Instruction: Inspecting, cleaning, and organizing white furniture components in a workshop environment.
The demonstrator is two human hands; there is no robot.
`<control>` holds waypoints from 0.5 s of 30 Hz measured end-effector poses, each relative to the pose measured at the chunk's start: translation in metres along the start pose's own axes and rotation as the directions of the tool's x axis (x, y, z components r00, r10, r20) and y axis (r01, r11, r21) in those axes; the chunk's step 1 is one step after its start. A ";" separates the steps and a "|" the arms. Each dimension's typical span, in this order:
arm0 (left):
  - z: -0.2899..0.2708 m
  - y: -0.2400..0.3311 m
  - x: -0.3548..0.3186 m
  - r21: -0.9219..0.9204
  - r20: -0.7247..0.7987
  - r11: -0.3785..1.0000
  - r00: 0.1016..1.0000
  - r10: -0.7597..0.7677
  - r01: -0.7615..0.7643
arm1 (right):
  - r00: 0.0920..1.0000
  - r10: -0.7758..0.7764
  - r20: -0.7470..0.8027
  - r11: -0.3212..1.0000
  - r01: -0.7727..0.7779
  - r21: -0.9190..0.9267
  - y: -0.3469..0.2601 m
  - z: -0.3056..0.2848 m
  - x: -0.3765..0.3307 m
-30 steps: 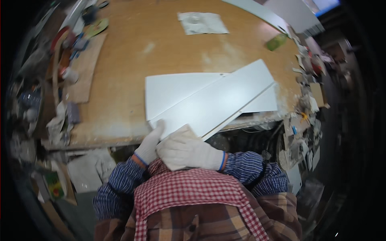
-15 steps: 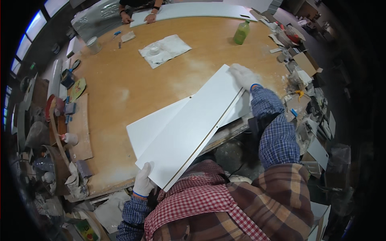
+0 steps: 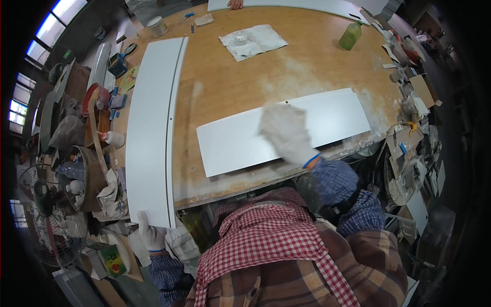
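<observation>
Left hand (image 3: 151, 236) in a white glove has its fingers gripping the near end of the long white board (image 3: 153, 123), which runs straight away from the body along the left side of the surface (image 3: 230, 82). Right hand (image 3: 287, 134) lies flat, fingers released, on the shorter white panel (image 3: 240, 143), which runs crosswise. Farther back sit a rag (image 3: 253, 41) and a green bottle (image 3: 351, 36).

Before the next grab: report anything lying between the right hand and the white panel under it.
Nothing visible does. The gloved right hand is over the white panel, seemingly touching it, though motion blur hides the contact. The left hand grips the long panel.
</observation>
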State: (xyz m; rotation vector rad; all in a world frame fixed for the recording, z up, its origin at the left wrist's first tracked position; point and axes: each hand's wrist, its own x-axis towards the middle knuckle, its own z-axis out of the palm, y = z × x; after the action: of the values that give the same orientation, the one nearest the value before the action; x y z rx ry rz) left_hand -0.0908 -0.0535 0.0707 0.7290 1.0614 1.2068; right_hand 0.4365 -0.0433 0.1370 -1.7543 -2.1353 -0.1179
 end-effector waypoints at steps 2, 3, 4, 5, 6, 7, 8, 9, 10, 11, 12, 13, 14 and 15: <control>-0.007 -0.011 0.010 0.022 -0.059 0.999 0.998 0.026 -0.025 | 0.945 -0.151 -0.291 0.984 0.172 0.046 -0.064 0.028 0.013; -0.004 -0.019 0.014 0.104 0.016 0.993 0.999 0.044 -0.045 | 0.937 -0.172 -0.303 0.964 0.224 0.145 -0.086 0.035 0.019; -0.003 -0.022 0.013 0.189 0.076 0.979 0.995 0.060 -0.073 | 0.935 -0.179 -0.305 0.958 0.236 0.160 -0.097 0.042 0.017; 0.010 -0.024 0.016 0.195 0.073 0.978 0.995 0.061 -0.074 | 0.916 -0.206 -0.344 0.922 0.299 0.246 -0.104 0.046 0.016; 0.028 -0.027 0.019 -0.035 0.011 0.997 0.998 -0.065 0.066 | 0.894 -0.226 -0.388 0.873 0.363 0.326 -0.110 0.049 0.018; 0.035 -0.030 0.018 -0.278 -0.036 0.944 0.980 -0.197 0.179 | 0.968 -0.217 -0.123 0.928 0.244 0.282 -0.104 0.037 0.022; 0.032 -0.033 0.015 -0.281 -0.060 0.946 0.981 -0.186 0.162 | 0.972 -0.180 0.149 0.969 0.149 0.199 -0.086 0.016 0.023; 0.028 -0.042 0.015 -0.305 -0.113 0.937 0.970 -0.213 0.170 | 0.974 -0.219 0.051 0.964 0.208 0.164 -0.060 0.004 0.015; 0.022 -0.049 0.012 -0.328 -0.172 0.929 0.955 -0.240 0.174 | 0.964 -0.262 -0.046 0.955 0.265 0.132 -0.030 -0.003 0.005; 0.019 -0.054 0.010 -0.330 -0.184 0.929 0.954 -0.235 0.165 | 0.993 -0.112 0.045 0.990 0.108 0.093 -0.002 -0.004 -0.006; 0.013 -0.059 0.008 -0.358 -0.172 0.917 0.953 -0.249 0.175 | 0.999 0.037 -0.022 0.997 -0.036 0.067 0.016 -0.005 -0.019; 0.013 -0.061 0.009 -0.386 -0.143 0.902 0.953 -0.268 0.195 | 0.999 0.033 -0.021 0.997 -0.032 0.068 0.028 -0.003 -0.025; 0.014 -0.064 0.012 -0.359 -0.152 0.908 0.947 -0.284 0.215 | 0.991 0.100 -0.092 0.995 -0.099 0.013 0.038 0.005 -0.028; 0.017 -0.064 0.014 -0.363 -0.158 0.907 0.945 -0.286 0.213 | 0.973 0.163 -0.164 0.985 -0.170 -0.031 0.043 0.015 -0.031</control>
State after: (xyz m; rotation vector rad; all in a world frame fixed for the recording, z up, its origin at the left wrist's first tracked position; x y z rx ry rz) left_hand -0.0507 -0.0537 0.0156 0.1897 1.0432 1.2177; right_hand 0.4786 -0.0580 0.1059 -1.8731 -1.8782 -0.2564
